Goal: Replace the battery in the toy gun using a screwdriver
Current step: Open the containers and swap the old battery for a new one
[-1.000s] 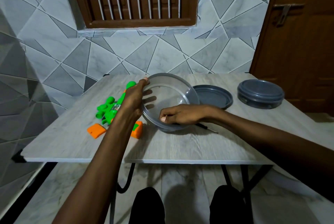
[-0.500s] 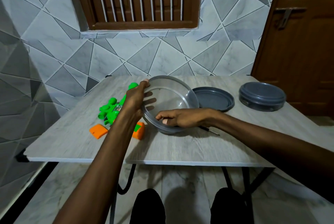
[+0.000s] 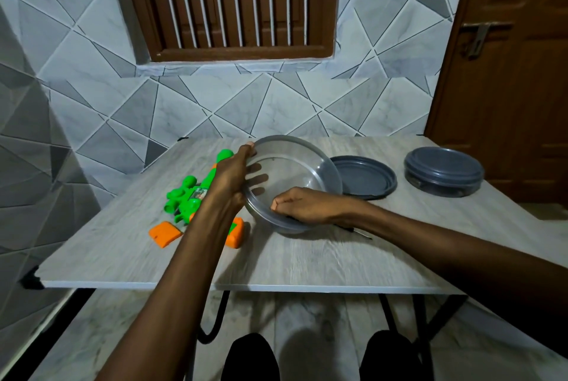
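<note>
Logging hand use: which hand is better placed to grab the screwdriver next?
Probably the right hand: the screwdriver lies just beside its wrist, while the left hand grips the tilted bowl.

Arms extended, left hand (image 3: 230,179) clasps the bowl (image 3: 307,162) rim, right hand (image 3: 304,205) curled into a fist.

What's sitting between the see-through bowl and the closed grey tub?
A loose round grey plastic lid lies flat there on the grey table, in the head view.
</note>
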### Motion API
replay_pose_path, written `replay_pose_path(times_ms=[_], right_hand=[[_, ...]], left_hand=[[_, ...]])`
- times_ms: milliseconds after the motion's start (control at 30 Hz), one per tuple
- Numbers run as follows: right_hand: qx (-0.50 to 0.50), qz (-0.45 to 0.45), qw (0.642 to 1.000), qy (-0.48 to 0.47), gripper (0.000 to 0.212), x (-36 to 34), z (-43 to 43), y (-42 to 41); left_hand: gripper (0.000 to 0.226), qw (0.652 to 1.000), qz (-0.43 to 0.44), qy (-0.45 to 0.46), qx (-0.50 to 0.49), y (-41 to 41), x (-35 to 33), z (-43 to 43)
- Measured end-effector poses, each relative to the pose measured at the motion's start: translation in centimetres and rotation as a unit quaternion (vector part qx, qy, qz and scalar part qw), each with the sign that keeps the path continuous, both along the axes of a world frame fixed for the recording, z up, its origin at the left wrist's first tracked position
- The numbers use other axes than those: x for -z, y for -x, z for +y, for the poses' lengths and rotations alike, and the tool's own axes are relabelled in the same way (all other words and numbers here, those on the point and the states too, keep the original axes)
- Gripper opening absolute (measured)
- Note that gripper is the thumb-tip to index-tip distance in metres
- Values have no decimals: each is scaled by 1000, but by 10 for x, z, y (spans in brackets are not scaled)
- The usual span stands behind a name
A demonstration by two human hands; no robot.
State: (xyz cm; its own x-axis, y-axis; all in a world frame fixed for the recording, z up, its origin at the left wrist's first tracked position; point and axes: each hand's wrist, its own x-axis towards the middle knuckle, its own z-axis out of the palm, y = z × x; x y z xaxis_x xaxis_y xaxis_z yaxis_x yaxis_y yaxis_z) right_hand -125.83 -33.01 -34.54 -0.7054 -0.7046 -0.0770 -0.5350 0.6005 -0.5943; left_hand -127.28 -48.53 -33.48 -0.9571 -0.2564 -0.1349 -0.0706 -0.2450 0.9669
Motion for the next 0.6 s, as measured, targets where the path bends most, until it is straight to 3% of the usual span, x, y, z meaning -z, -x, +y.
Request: replay_pose_path(times_ms=[233,333,467,533,600], right_hand=[[36,114,992,47,44,8,7,7],[79,136,986,56,56,10,6,9],[167,169,969,67,56,10,-2,14],[206,158,965,30,54,7,-7,16],[250,72,964,46,49,4,-9,19]], left_hand=[[31,999,-22,-24,0,0,2,0],[25,999,-27,-36,-8,-2,2,0],[25,999,-28,-42,-11,-1,3,0],[25,999,-33,-42,-5,1,3,-1],[25,998,-39,-40,0,0,4,0]])
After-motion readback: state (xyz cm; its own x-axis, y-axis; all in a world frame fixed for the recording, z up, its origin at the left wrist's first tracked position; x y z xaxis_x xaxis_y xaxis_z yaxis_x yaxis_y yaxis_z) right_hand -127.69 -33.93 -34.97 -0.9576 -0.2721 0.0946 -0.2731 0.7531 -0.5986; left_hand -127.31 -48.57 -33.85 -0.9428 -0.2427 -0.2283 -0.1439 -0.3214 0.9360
